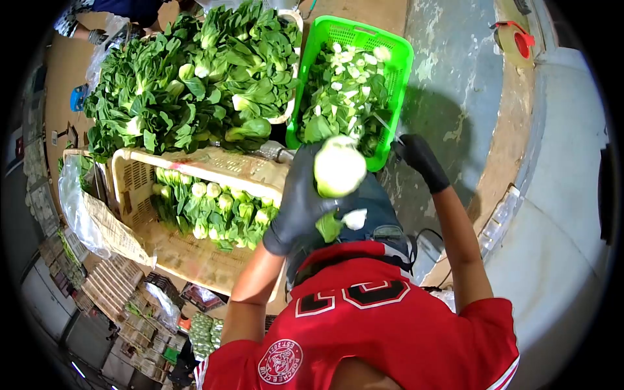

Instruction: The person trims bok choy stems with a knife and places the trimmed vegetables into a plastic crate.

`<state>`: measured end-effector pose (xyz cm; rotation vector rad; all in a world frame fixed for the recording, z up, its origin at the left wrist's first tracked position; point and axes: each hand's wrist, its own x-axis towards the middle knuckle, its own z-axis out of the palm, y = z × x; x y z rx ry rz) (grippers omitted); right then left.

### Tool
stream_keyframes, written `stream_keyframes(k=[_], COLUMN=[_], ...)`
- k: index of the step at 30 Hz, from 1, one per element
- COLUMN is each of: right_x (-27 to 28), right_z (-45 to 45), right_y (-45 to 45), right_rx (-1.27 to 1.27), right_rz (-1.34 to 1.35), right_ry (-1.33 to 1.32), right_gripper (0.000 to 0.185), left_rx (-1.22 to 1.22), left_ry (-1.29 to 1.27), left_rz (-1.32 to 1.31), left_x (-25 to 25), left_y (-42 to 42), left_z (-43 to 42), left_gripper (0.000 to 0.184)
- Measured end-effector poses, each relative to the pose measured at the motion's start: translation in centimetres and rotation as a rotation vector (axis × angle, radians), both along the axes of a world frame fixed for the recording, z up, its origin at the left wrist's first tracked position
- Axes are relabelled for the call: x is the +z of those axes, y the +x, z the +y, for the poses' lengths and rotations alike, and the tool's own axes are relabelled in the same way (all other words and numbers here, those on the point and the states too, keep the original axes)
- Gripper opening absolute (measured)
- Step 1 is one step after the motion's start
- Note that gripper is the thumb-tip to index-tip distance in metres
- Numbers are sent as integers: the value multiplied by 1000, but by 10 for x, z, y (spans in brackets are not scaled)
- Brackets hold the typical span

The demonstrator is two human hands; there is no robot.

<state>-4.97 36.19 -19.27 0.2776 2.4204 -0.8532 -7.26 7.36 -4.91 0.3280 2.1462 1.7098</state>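
My left hand (300, 198), in a black glove, is closed round a bok choy (340, 168) whose pale cut base faces up toward me. Just below it, a loose bok choy leaf (329, 226) with a white stalk end shows over my lap; whether it is falling or resting I cannot tell. My right hand (421, 159), also gloved in black, grips a knife (385, 122), its thin blade pointing up and left over the rim of the green basket (404, 62). Cut leaves and white stalk pieces (351, 81) lie in that basket.
A large heap of bok choy (214, 65) fills a crate at the upper left. Nearer, a beige plastic crate (140, 175) holds bok choy in rows (214, 211). Clear plastic wrap (81, 208) hangs at the left. A red tape dispenser (520, 40) sits far right.
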Motion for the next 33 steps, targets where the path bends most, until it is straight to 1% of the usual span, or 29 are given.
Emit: stream_keyframes(k=[1, 2, 3, 4, 6, 7, 8, 10, 11, 12, 14, 15, 16, 18, 19, 20, 21, 22, 23, 24, 26, 27, 28, 29, 30, 31, 32, 33], right_x=[21, 36, 54, 90, 70, 88, 110, 107, 103, 99, 92, 91, 94, 82, 76, 76, 79, 82, 86, 89, 99, 110, 107, 100, 97, 100, 101, 101], right_z=[-1, -11, -26, -38, -48, -59, -65, -55, -52, -50, -41, -35, -25, -2, 6, 6, 5, 2, -1, -10, -31, -41, -46, -48, -54, -60, -65, -67], right_y=[10, 14, 9, -4, -9, -18, -26, -35, -36, -35, -36, -36, -43, -35, -34, -32, -29, -30, -31, -32, -35, -39, -42, -44, -48, -51, -54, -58], right_rx=[-86, -197, -305, -386, 13, 14, 14, 195, 260, 277, 263, 317, 337, 20, -27, -107, -183, -228, -274, -292, -319, -356, -305, -254, -205, -199, -208, -213], right_rz=[-40, 71, 194, -11, 321, 302, 281, 465, 532, 594, 401, 413, 185, -143, -140, -91, -41, -15, 10, 11, 8, -130, -80, -29, 23, 78, 17, -42], right_ry=[-13, -270, -524, -825, -771, -731, -693, -629, -613, -605, -685, -619, -636, -735, -843, -878, -913, -875, -836, -723, -502, -523, -519, -516, -511, -528, -529, -527], right_gripper=[23, 27, 36, 54, 68, 70, 72, 72, 71, 70, 67, 63, 57, 52, 49, 50, 50, 50, 50, 49, 47, 42, 40, 38, 36, 29, 29, 29], left_rx=[-21, -44, -63, -45, -26, -48, -56, -167, -244, -256, -423, -452, -468, -401, -426, -362, -283, -201, -162, -237, -209, -151, -94, -60, -13, 6, 29, 62], left_ry=[-47, -91, -42, -23, -49, -132, -90, -97, -66, -16, -126, -62, -94, 344, 268, -132, -224, -321, -180, -61, 185, 105, 23, 69, 179, 318, 461, 624], left_rz=[-24, -37, -57, -65, -14, 91, -24, -29, -130, -231, -244, -220, -380, -819, -719, -4, 156, 311, 71, -237, -504, -349, -191, -301, -441, -560, -676, -694], left_x=[-4, -10, -18, -35, -29, -30, -24, -16, -22, -26, -46, -56, -41, -75, -88, -109, -104, -94, -83, -69, -43, -56, -75, -85, -87, -90, -94, -101], left_y=[-5, -12, -14, -11, -13, -14, -16, -25, -30, -34, -50, -52, -61, -78, -79, -75, -74, -70, -67, -65, -42, -31, -21, -21, -21, -22, -22, -22], left_z=[5, 11, 15, 17, 27, 30, 30, 28, 25, 21, 12, 10, 13, 4, 6, 9, 10, 10, 11, 13, 23, 30, 31, 26, 18, 8, -3, -13], left_gripper=[76, 76, 75, 78, 81, 79, 72, 67, 65, 65, 66, 65, 52, 54, 58, 56, 55, 55, 58, 59, 57, 56, 56, 55, 50, 47, 45, 36])
